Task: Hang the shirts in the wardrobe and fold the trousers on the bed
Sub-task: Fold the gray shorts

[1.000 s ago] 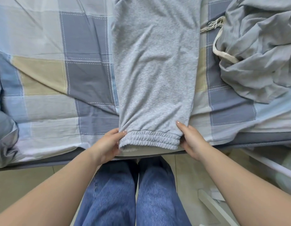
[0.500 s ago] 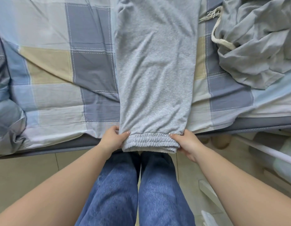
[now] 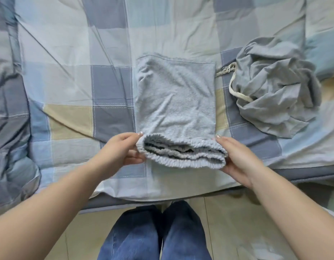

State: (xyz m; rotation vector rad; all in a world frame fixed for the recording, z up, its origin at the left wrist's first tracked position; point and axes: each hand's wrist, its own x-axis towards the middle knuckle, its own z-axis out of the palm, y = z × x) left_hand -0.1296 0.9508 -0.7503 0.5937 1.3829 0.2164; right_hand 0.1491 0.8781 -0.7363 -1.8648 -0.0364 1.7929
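From my feed, the grey trousers (image 3: 174, 98) lie at the centre of the checked bed cover (image 3: 68, 81), stretching from the middle toward 12 o'clock, with their ribbed cuff end (image 3: 181, 152) raised off the cover at about 6 o'clock of the garment. I see 2 hands on that cuff. The left hand (image 3: 123, 150) pinches the cuff's 9 o'clock corner, thumb on top and fingers curled beneath the fabric. The right hand (image 3: 237, 158) holds the 3 o'clock corner, its index fingertip resting on the cuff's top edge and its palm cupped against the side; its other fingers are hidden, so I cannot tell how far they wrap under. The cuff layers gape open between the 2 hands. At 2 o'clock from the trousers, well apart, a crumpled grey garment (image 3: 275, 85) with a cream drawstring (image 3: 235, 91) sits on the cover. At 6 o'clock, below the bed edge, I see blue jeans legs (image 3: 155, 235) over a pale floor (image 3: 228, 222).
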